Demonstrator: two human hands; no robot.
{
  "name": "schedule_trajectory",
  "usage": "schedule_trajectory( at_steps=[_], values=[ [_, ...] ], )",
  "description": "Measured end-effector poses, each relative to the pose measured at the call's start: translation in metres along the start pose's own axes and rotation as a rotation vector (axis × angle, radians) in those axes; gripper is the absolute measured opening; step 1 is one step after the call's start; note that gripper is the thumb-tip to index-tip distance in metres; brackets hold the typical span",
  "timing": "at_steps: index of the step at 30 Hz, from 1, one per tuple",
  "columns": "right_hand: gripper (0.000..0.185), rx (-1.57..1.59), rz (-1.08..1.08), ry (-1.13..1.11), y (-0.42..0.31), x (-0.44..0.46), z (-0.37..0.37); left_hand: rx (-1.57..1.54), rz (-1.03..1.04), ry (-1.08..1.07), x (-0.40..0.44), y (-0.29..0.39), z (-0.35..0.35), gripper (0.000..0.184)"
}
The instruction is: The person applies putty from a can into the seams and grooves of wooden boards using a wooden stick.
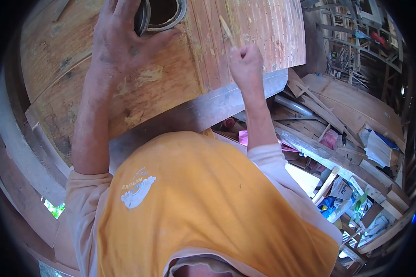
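Observation:
My left hand (120,39) is at the upper left over the wooden board (157,87), its thumb stretched out along the rim of an open round can (171,21) and its fingers beside the can's left side. The upper edge of the view cuts off the fingertips. My right hand (246,62) is closed round a thin pale stick (226,31) that points up and to the left above the grooved wood panel (272,37).
A pale beam (226,106) runs along the near edge of the work surface. To the right lie stacked planks (351,101), a metal pipe (293,105), a pink bag (329,138) and cluttered scraps. A curved board (18,134) stands at far left.

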State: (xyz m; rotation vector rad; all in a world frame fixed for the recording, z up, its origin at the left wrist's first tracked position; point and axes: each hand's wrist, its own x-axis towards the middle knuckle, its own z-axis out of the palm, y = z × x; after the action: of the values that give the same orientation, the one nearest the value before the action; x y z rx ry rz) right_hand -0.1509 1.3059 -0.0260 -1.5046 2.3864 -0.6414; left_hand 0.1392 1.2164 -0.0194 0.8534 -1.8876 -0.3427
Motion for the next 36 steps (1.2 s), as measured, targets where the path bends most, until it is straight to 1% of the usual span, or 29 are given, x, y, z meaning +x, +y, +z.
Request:
schedule_trajectory(
  at_steps=[2, 5, 8, 10, 13, 14, 15, 17, 19, 20, 23, 25, 27, 29, 30, 33, 34, 36],
  values=[
    [0.024, -0.018, 0.055, -0.031, 0.018, -0.021, -0.001, 0.013, -0.001, 0.008, 0.002, -0.002, 0.000, 0.082],
    [0.026, 0.020, 0.059, 0.024, 0.031, -0.047, 0.001, -0.046, -0.026, 0.034, 0.001, 0.002, 0.004, 0.083],
    [0.027, 0.081, 0.116, 0.009, 0.016, -0.037, 0.001, -0.092, 0.003, 0.091, -0.003, -0.004, 0.014, 0.084],
    [0.027, 0.044, 0.072, -0.009, 0.024, -0.045, -0.003, -0.152, 0.025, 0.114, -0.005, -0.011, 0.016, 0.084],
    [0.027, 0.043, 0.034, -0.064, 0.054, -0.056, -0.017, -0.102, -0.028, 0.069, -0.004, 0.004, 0.005, 0.085],
    [0.027, 0.055, 0.028, -0.087, 0.062, -0.057, -0.024, -0.036, -0.005, 0.009, -0.003, 0.013, 0.000, 0.086],
    [0.027, 0.133, 0.003, -0.110, 0.053, -0.056, -0.036, 0.026, 0.020, -0.054, -0.001, 0.024, -0.006, 0.088],
    [0.026, 0.284, -0.038, -0.150, 0.013, -0.052, -0.072, 0.090, 0.080, -0.128, 0.000, 0.043, -0.004, 0.084],
    [0.025, 0.208, -0.108, -0.263, -0.020, -0.052, -0.098, 0.106, 0.148, -0.149, -0.009, 0.058, 0.010, 0.074],
    [0.024, 0.171, -0.145, -0.322, -0.031, -0.053, -0.104, 0.102, 0.175, -0.186, -0.012, 0.065, 0.013, 0.072],
    [0.022, 0.056, -0.157, -0.449, -0.050, -0.061, -0.101, 0.119, 0.274, -0.268, -0.019, 0.081, 0.015, 0.070],
    [0.020, -0.028, -0.291, -0.335, -0.054, -0.069, -0.078, 0.147, 0.374, -0.291, -0.023, 0.091, 0.018, 0.070],
    [0.020, -0.066, -0.379, -0.238, -0.063, -0.079, -0.060, 0.139, 0.386, -0.347, -0.025, 0.100, 0.020, 0.070],
    [0.019, -0.048, -0.403, -0.300, -0.062, -0.081, -0.058, 0.140, 0.404, -0.366, -0.028, 0.101, 0.021, 0.068],
    [0.019, -0.039, -0.418, -0.334, -0.060, -0.081, -0.059, 0.106, 0.370, -0.369, -0.025, 0.103, 0.018, 0.065],
    [0.017, 0.218, -0.277, -0.366, -0.049, -0.077, -0.073, 0.087, 0.336, -0.379, -0.024, 0.101, 0.016, 0.062],
    [0.016, 0.269, -0.175, -0.405, -0.030, -0.079, -0.083, 0.106, 0.341, -0.295, -0.026, 0.094, 0.023, 0.067],
    [0.017, 0.424, -0.019, -0.377, 0.007, -0.084, -0.102, 0.037, 0.227, -0.246, -0.020, 0.091, 0.019, 0.070]
  ],
)
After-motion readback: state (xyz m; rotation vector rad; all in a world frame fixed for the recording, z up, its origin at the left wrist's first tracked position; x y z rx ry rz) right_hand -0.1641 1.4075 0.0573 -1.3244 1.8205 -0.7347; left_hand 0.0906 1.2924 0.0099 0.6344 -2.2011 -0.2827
